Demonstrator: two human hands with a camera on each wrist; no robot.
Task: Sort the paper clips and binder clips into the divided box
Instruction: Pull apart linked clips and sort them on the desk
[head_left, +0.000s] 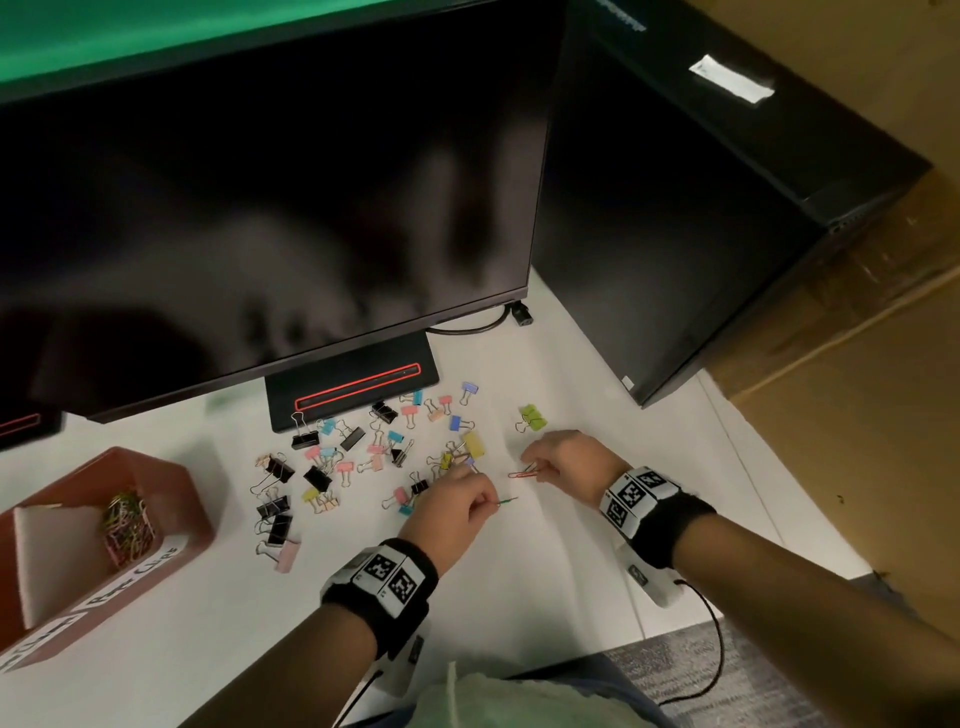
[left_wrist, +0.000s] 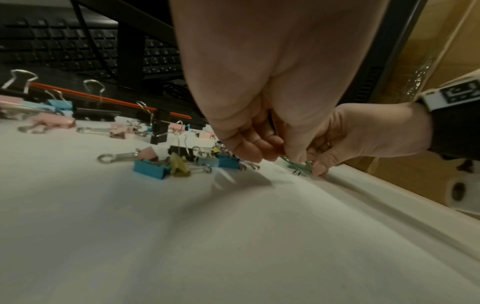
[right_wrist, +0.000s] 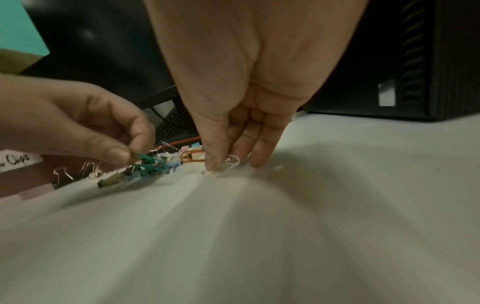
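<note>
On the white desk my left hand (head_left: 485, 505) pinches green paper clips (head_left: 507, 501) between thumb and forefinger, just above the surface. In the left wrist view the green clips (left_wrist: 301, 167) show below that hand (left_wrist: 291, 158). To the right, my right hand (head_left: 541, 467) pinches an orange paper clip (head_left: 521, 473). In the right wrist view the orange clip (right_wrist: 191, 157) sticks out left of the right hand (right_wrist: 228, 162), whose thumb touches a white paper clip (right_wrist: 230, 164) on the desk. Several coloured and black binder clips (head_left: 363, 457) lie scattered. The red-brown divided box (head_left: 171, 483) sits far left, paper clips (head_left: 127, 525) in one compartment.
A dark monitor (head_left: 260, 208) on its stand (head_left: 353, 384) rises behind the clips, and a black computer tower (head_left: 675, 234) stands at the back right. A green binder clip (head_left: 532, 417) lies apart near my right hand. The desk's edge runs along the right.
</note>
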